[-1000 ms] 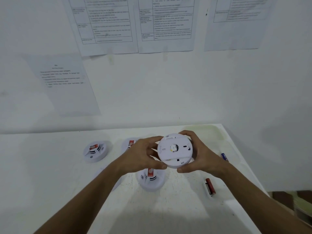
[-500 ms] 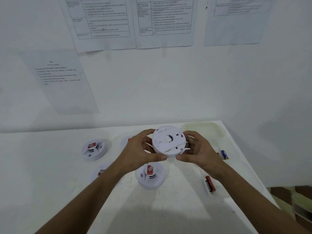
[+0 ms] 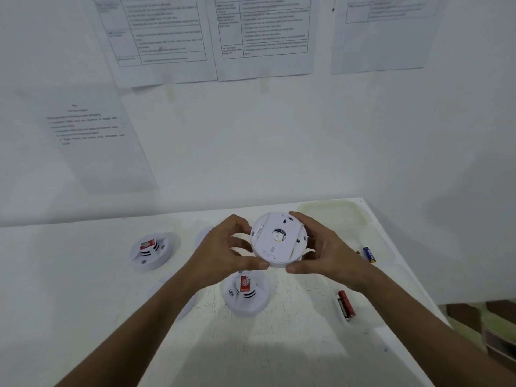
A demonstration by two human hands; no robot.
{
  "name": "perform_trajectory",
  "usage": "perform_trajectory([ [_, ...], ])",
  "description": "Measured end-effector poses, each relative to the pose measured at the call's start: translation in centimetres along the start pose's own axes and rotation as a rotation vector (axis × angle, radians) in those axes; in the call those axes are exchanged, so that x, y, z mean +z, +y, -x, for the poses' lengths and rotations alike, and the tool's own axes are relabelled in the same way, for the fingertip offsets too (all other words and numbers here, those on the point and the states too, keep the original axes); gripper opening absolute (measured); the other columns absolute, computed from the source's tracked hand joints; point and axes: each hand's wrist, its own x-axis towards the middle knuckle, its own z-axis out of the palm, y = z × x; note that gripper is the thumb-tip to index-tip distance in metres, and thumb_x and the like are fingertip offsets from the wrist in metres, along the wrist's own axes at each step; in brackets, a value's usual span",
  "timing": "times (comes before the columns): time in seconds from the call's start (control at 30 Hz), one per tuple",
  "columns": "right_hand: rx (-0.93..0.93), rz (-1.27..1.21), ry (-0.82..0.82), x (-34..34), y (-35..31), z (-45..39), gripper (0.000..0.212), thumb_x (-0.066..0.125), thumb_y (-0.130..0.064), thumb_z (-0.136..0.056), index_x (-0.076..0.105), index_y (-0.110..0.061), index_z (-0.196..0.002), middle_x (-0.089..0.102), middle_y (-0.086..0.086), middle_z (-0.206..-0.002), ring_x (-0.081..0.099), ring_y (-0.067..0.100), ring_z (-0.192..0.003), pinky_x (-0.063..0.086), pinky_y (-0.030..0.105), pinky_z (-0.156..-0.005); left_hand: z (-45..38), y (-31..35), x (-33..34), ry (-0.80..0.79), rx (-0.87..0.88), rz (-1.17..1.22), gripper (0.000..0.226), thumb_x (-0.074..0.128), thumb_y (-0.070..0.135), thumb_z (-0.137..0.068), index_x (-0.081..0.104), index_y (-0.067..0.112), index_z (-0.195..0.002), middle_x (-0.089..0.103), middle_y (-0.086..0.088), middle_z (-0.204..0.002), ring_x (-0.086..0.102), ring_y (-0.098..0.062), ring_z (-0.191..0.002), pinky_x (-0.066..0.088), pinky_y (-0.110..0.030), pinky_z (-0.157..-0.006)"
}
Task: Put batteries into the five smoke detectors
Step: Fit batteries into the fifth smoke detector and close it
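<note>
A round white smoke detector (image 3: 277,240) is held above the table with its back side facing me. My left hand (image 3: 226,252) grips its left rim and my right hand (image 3: 321,252) grips its right rim. Below it a second detector (image 3: 247,294) with a red label lies on the table. A third detector (image 3: 153,251) sits further left. A fourth detector (image 3: 202,236) is mostly hidden behind my left hand. A red battery (image 3: 346,303) lies to the right, and a blue battery (image 3: 369,254) lies beyond my right wrist.
The white table (image 3: 83,303) stands against a white wall with printed sheets (image 3: 167,37) taped to it. A pale shallow tray (image 3: 335,213) sits at the table's back right corner. The table's right edge (image 3: 413,275) drops off to the floor.
The detector has been turned in my hands; the marks on its back face have rotated. Both hands have shifted their grip around the rim.
</note>
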Motion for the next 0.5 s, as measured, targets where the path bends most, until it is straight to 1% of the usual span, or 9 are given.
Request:
perform_trajectory([
  [0.07, 0.02, 0.011, -0.027, -0.4, 0.0, -0.1, 0.091, 0.088, -0.007, -0.067, 0.043, -0.037, -0.14, 0.058, -0.007, -0.132, 0.058, 0.025, -0.117, 0.059, 0.046, -0.088, 0.0, 0.2, 0.0, -0.043, -0.01, 0.046, 0.061, 0.092, 0.01, -0.059, 0.052, 0.019, -0.104, 0.068, 0.0, -0.109, 0.071, -0.022, -0.085, 0.06, -0.041, -0.071],
  [0.1, 0.048, 0.002, -0.05, -0.6, 0.0, -0.2, 0.09, 0.087, -0.004, -0.068, 0.042, -0.035, -0.139, 0.06, -0.005, -0.129, 0.06, 0.025, -0.115, 0.058, 0.046, -0.088, 0.0, 0.3, -0.2, -0.075, -0.013, 0.047, 0.066, 0.092, 0.01, -0.059, 0.051, 0.02, -0.111, 0.068, 0.0, -0.112, 0.071, -0.022, -0.087, 0.06, -0.04, -0.073],
  [0.2, 0.12, -0.052, -0.124, -1.4, -0.2, -0.1, 0.078, 0.081, 0.004, -0.071, 0.038, -0.026, -0.129, 0.067, -0.001, -0.117, 0.063, 0.023, -0.104, 0.057, 0.036, -0.084, 0.0, 0.7, -1.1, -0.174, -0.016, 0.008, 0.093, 0.089, 0.018, -0.061, 0.04, 0.03, -0.139, 0.065, 0.003, -0.122, 0.07, -0.023, -0.095, 0.059, -0.041, -0.08],
  [0.27, 0.122, -0.081, -0.163, -1.7, -0.2, -0.1, 0.073, 0.078, 0.004, -0.073, 0.04, -0.026, -0.127, 0.067, 0.001, -0.116, 0.062, 0.021, -0.102, 0.054, 0.032, -0.082, -0.2, 0.8, -1.6, -0.207, -0.01, -0.024, 0.095, 0.087, 0.014, -0.067, 0.036, 0.029, -0.146, 0.067, 0.002, -0.12, 0.07, -0.023, -0.098, 0.057, -0.045, -0.085],
  [0.33, 0.091, -0.102, -0.182, -1.9, -0.1, -0.1, 0.074, 0.076, 0.003, -0.076, 0.044, -0.032, -0.134, 0.063, 0.005, -0.126, 0.06, 0.028, -0.109, 0.054, 0.037, -0.086, -0.4, 1.2, -2.0, -0.241, -0.01, -0.045, 0.091, 0.084, 0.008, -0.072, 0.035, 0.027, -0.147, 0.072, 0.001, -0.111, 0.071, -0.021, -0.098, 0.056, -0.047, -0.088],
  [0.37, 0.071, -0.103, -0.188, -2.0, 0.0, -0.2, 0.077, 0.075, 0.002, -0.078, 0.044, -0.034, -0.139, 0.059, 0.006, -0.132, 0.058, 0.035, -0.115, 0.054, 0.044, -0.091, -0.5, 1.3, -2.0, -0.258, -0.011, -0.059, 0.091, 0.083, 0.007, -0.073, 0.034, 0.027, -0.147, 0.074, 0.0, -0.107, 0.071, -0.021, -0.097, 0.056, -0.046, -0.09],
  [0.43, 0.046, -0.091, -0.218, -2.1, 0.3, -0.4, 0.08, 0.072, 0.001, -0.083, 0.04, -0.036, -0.147, 0.05, 0.006, -0.143, 0.049, 0.046, -0.124, 0.048, 0.058, -0.101, -0.7, 1.3, -2.0, -0.277, -0.019, -0.095, 0.098, 0.086, 0.008, -0.069, 0.032, 0.028, -0.148, 0.074, -0.002, -0.104, 0.071, -0.022, -0.094, 0.056, -0.042, -0.089],
  [0.47, 0.043, -0.087, -0.243, -2.2, 0.4, -0.5, 0.081, 0.07, 0.003, -0.085, 0.037, -0.036, -0.149, 0.046, 0.005, -0.147, 0.046, 0.049, -0.125, 0.046, 0.06, -0.103, -0.7, 1.2, -2.0, -0.275, -0.025, -0.117, 0.102, 0.088, 0.01, -0.066, 0.031, 0.029, -0.148, 0.074, -0.002, -0.105, 0.071, -0.021, -0.092, 0.057, -0.038, -0.087],
  [0.5, 0.049, -0.086, -0.268, -2.3, 0.5, -0.7, 0.082, 0.068, 0.004, -0.087, 0.035, -0.036, -0.151, 0.044, 0.004, -0.149, 0.044, 0.051, -0.125, 0.047, 0.058, -0.103, -0.7, 1.1, -1.9, -0.271, -0.025, -0.139, 0.106, 0.091, 0.013, -0.063, 0.03, 0.031, -0.148, 0.072, -0.002, -0.107, 0.071, -0.02, -0.091, 0.057, -0.033, -0.083],
])
